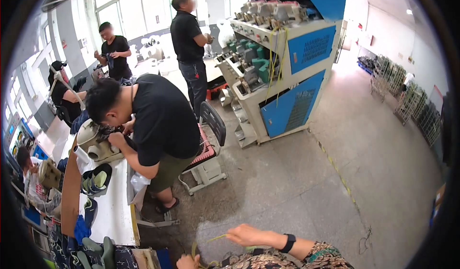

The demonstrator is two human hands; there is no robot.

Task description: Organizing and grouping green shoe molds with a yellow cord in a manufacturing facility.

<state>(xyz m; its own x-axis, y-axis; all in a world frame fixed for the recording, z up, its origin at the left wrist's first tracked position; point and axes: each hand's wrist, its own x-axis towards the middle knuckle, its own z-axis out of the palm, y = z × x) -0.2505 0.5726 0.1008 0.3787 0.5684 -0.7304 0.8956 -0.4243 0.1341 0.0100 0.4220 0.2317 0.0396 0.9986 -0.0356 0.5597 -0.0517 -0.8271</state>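
My right hand [245, 234] reaches in from the lower edge, a black band on its wrist. Its fingers are pinched on a thin yellow-green cord [216, 239] whose free end sticks out to the left. At the bottom edge is my left hand [187, 262], partly cut off by the frame. A flat yellow-green strip of cord [194, 249] rises beside its thumb, and the fingers look closed on it. More of the yellow-green material shows low between the hands, against my patterned sleeve and clothing.
A person in black bends over a sewing machine [93, 142] on a white worktable [112, 221] to the left. Dark shoes [96, 179] lie on it. A chair [213, 123] stands behind that person. Beyond is a tall blue-and-white machine [292, 87]; wire racks [388, 75] line the right wall.
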